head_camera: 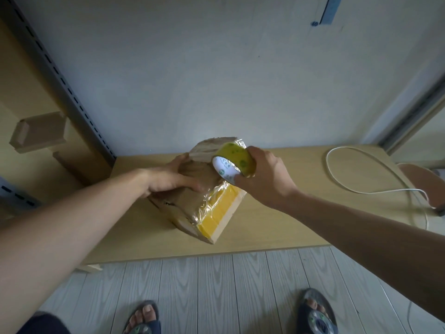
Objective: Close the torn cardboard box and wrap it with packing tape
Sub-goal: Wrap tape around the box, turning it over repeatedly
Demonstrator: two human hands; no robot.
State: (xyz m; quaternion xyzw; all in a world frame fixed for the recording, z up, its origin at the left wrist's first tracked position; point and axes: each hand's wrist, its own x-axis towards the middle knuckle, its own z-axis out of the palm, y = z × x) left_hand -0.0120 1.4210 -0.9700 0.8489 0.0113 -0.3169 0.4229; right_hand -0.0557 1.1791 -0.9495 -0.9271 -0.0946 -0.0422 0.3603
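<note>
A torn brown cardboard box [190,208] lies tilted on the low wooden table [277,225], wrapped in shiny clear tape, with a yellow band along its right side. My left hand [173,177] lies flat on the box's top, fingers straight, thumb over its far left edge. My right hand [262,174] grips a yellowish roll of packing tape [234,162] just above the box's far right corner. A strip of tape runs from the roll down onto the box.
A white cable [356,186] loops across the right part of the table. A small cardboard piece [41,131] sits on the shelf unit at left. The pale wall stands behind the table. My feet in sandals [315,314] stand on grey plank flooring below the table's front edge.
</note>
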